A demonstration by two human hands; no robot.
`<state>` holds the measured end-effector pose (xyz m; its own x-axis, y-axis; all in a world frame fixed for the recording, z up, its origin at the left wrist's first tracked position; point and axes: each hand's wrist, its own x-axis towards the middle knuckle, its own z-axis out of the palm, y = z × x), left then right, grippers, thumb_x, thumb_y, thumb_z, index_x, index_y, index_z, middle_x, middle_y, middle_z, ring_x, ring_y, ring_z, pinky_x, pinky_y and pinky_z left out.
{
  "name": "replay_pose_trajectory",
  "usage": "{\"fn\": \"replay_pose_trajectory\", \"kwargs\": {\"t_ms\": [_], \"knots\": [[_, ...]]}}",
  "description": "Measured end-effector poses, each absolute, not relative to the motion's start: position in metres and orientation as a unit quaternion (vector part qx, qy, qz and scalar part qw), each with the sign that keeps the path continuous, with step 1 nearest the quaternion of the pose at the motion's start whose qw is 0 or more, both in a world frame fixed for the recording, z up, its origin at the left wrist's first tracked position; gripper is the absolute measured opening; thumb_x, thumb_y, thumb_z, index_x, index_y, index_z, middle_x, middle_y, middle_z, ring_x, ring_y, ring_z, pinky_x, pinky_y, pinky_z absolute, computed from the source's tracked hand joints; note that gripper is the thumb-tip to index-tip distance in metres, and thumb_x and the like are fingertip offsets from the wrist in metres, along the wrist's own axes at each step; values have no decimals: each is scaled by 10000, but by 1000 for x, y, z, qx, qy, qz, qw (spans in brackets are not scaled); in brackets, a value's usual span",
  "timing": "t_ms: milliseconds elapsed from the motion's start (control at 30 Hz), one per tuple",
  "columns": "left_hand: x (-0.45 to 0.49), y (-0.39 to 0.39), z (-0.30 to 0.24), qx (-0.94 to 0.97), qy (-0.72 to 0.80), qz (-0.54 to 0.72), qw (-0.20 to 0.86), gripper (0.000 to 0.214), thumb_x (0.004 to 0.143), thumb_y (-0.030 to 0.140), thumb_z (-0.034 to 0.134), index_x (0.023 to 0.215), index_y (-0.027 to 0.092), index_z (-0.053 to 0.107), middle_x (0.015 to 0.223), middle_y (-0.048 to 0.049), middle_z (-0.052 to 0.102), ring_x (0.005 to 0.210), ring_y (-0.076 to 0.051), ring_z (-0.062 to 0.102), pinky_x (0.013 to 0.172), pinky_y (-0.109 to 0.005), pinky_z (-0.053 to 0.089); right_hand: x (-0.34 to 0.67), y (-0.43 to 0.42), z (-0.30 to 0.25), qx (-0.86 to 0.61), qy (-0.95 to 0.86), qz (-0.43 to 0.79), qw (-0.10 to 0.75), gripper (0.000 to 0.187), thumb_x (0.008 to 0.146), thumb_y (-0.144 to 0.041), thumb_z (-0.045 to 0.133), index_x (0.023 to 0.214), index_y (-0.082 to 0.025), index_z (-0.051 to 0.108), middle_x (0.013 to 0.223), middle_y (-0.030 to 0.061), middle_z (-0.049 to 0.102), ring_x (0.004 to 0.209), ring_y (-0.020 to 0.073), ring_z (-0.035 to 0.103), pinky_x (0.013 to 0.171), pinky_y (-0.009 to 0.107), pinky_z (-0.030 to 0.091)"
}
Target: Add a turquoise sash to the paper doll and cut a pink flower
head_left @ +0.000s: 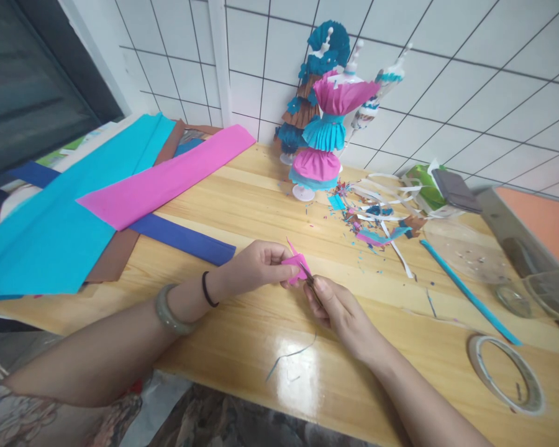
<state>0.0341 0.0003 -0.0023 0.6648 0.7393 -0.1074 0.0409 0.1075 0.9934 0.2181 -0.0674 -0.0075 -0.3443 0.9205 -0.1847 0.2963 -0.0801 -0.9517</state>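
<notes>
Between the fingers of my left hand (265, 267) is a small piece of pink crepe paper (297, 268), with a thin pink sliver sticking up from its edge. My right hand (338, 310) is closed around small dark scissors (307, 274). Their blades lie against the pink piece; whether they are parted I cannot tell. Both hands are just above the wooden table (242, 335). Below them, a thin dark strip (291, 354) lies on the tabletop.
Pink (177, 177), turquoise (74, 205) and dark blue paper (186, 239) overlap on the left. Dolls in ruffled paper dresses (323, 133) stand at the back wall. Paper scraps (377, 223), a turquoise strip (470, 292), a tape roll (505, 374) and a clear cup (549, 292) lie right.
</notes>
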Motion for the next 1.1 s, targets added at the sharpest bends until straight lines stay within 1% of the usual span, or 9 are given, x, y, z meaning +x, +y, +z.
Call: {"fn": "replay_pose_trajectory", "kwargs": {"t_ms": [267,467,933,1100], "knots": [[30,3,0,623,312,238,677,158,764,251,585,715,103,614,660,-12,603,636,-87,529,631,-214,411,220,-66,-8,-491,-633,534,271,384,950,-437,274,699,-187,420,587,-47,322,533,96,293,492,231,252],[29,5,1,623,311,209,687,186,760,285,598,765,103,639,667,-15,612,637,-86,539,609,-200,407,220,-66,-8,-485,-643,531,264,397,949,-443,268,674,-189,400,572,-51,315,524,95,290,495,232,255],[29,6,0,620,311,204,691,190,761,294,604,767,106,635,679,-20,619,644,-92,555,614,-206,420,221,-65,-5,-488,-653,521,251,406,944,-462,250,671,-196,390,574,-44,328,529,108,305,510,240,267],[28,7,0,626,321,194,684,205,754,306,609,738,102,627,670,-24,624,635,-92,559,614,-206,425,222,-65,-5,-486,-661,514,251,407,944,-467,247,673,-196,383,580,-46,323,533,106,302,512,238,266]]}}
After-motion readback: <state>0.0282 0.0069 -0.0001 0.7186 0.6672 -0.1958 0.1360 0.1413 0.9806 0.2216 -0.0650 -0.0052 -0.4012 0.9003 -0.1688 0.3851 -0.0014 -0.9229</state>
